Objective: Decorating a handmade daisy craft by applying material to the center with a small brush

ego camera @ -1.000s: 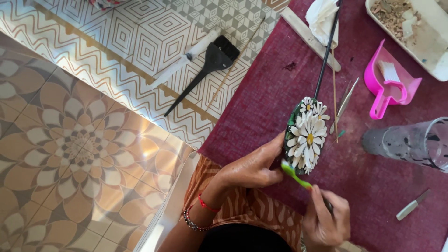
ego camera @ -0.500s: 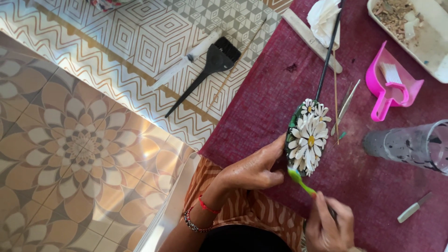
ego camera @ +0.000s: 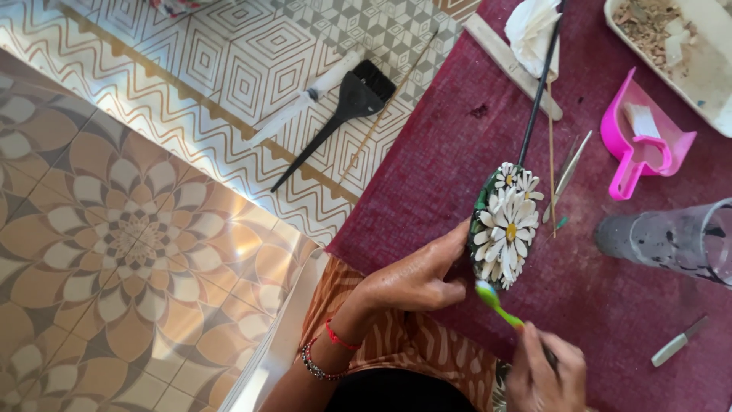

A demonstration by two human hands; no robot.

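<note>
A dark oval piece (ego camera: 505, 226) covered with white daisy mosaic lies on a maroon cloth (ego camera: 457, 152). My left hand (ego camera: 415, 276) steadies its near left edge, with red and beaded bracelets on the wrist. My right hand (ego camera: 545, 369), at the bottom of the view, grips a green toothbrush (ego camera: 497, 304) whose head touches the near end of the mosaic piece. A long thin black stick (ego camera: 537, 95) runs from the piece's far end toward the top of the cloth.
A pink scoop (ego camera: 640, 141), a clear plastic cup (ego camera: 671, 238) lying on its side, a white tray of bits (ego camera: 679, 46), a wooden stick (ego camera: 507, 61), white tissue (ego camera: 530, 27), tweezers (ego camera: 568, 172) and a small blade tool (ego camera: 677, 340) lie on the cloth. A black brush (ego camera: 335, 122) lies on the patterned floor.
My right hand has slid lower in the view with the toothbrush, whose head stays at the mosaic's near end. My left hand keeps its hold.
</note>
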